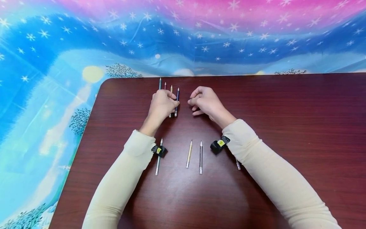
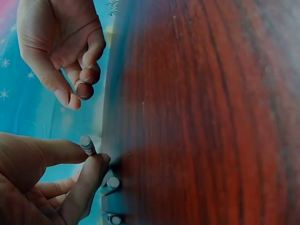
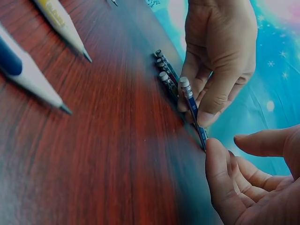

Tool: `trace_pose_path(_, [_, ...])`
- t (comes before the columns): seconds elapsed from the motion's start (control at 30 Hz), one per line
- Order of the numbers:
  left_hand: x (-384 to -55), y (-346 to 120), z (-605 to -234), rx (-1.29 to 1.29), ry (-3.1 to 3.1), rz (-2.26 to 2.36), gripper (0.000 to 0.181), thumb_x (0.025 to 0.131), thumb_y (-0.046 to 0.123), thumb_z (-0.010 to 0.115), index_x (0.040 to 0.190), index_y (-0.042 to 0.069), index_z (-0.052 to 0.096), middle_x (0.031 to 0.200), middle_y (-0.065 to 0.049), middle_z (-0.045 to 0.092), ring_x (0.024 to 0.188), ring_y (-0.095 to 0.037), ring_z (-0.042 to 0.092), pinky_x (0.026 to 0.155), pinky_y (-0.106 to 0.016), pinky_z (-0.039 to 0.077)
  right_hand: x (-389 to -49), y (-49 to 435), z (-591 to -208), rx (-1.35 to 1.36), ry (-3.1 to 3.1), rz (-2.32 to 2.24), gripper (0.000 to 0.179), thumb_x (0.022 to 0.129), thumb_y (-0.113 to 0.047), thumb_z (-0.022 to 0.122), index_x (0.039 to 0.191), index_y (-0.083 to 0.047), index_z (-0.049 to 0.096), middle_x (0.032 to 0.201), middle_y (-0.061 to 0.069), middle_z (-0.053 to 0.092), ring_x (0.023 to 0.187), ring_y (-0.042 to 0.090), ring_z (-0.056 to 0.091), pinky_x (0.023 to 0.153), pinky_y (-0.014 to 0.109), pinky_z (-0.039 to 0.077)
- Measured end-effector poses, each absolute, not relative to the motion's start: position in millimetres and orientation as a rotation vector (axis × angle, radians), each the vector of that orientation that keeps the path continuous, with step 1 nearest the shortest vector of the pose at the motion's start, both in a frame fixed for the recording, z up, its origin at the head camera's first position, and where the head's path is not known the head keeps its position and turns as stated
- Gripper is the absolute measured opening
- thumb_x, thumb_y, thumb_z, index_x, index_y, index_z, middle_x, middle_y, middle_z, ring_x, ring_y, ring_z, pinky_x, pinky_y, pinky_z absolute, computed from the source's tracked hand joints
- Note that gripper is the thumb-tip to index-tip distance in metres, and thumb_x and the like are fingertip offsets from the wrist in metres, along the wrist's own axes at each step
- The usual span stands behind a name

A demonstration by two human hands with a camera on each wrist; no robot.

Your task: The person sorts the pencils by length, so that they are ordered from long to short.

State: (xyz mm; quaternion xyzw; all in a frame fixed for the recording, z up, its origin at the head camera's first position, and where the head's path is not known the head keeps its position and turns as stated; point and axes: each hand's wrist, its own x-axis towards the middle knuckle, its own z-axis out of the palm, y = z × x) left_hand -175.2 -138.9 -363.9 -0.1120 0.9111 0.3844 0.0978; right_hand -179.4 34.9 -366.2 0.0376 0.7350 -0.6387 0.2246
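My left hand (image 1: pixel 162 103) pinches a dark blue pencil (image 1: pixel 178 95) between thumb and fingers at the far side of the table. The pencil's point faces away from me; its eraser end (image 3: pixel 185 86) sticks up in the right wrist view. Beside it, partly covered by the same hand, lie a teal pencil (image 1: pixel 160 83), a reddish pencil (image 1: pixel 165 85) and a yellow pencil (image 1: pixel 171 89), points away. To the right, my right hand (image 1: pixel 208 101) hovers with loosely bent fingers and holds nothing. In the right wrist view its fingertips (image 3: pixel 216 150) are close to the blue pencil's lower end.
Nearer me on the brown table (image 1: pixel 300 127) lie a green pencil (image 1: pixel 157 167), a pale yellow pencil (image 1: pixel 189 155) and a black pencil (image 1: pixel 201 159). Another pencil (image 1: pixel 238 165) peeks out under the right sleeve. A snowflake-patterned cloth (image 1: pixel 200 38) hangs behind the table's back edge.
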Motion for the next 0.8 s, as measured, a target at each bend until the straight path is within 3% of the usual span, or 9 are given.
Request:
trace_pose_path(0.2, [-175,-135,-363,-0.303,2.733,1.024,0.011,0.095,0.018,0.077,0.098,0.009,0.071,0.074,-0.003,0.073,0.061,-0.012,0.069,0.059,-0.028,0.054,-179,39,-367,0.093,2.043,-1.748,0.011,0.096,0.000,0.064,0.102,-0.003,0.055,0.084,0.007,0.067,0.060,0.013,0.060,0.057,0.030,0.063])
trace_pose_path(0.53, [-177,-129,-358,-0.217,2.807,0.770,0.013,0.097,0.021,0.075,0.099,0.009,0.073,0.093,-0.006,0.073,0.092,-0.027,0.071,0.085,-0.040,0.060,-176,44,-370,0.077,2.040,-1.732,0.010,0.097,-0.002,0.064,0.102,-0.003,0.055,0.088,0.007,0.069,0.061,0.014,0.061,0.058,0.029,0.062])
trace_pose_path(0.8, [-177,-127,-358,-0.180,2.856,0.689,0.012,0.096,0.020,0.075,0.091,0.009,0.073,0.090,-0.007,0.073,0.091,-0.029,0.071,0.085,-0.043,0.059,-175,46,-374,0.069,2.031,-1.732,0.010,0.097,-0.002,0.064,0.104,-0.001,0.056,0.092,0.008,0.070,0.062,0.014,0.061,0.059,0.028,0.062])
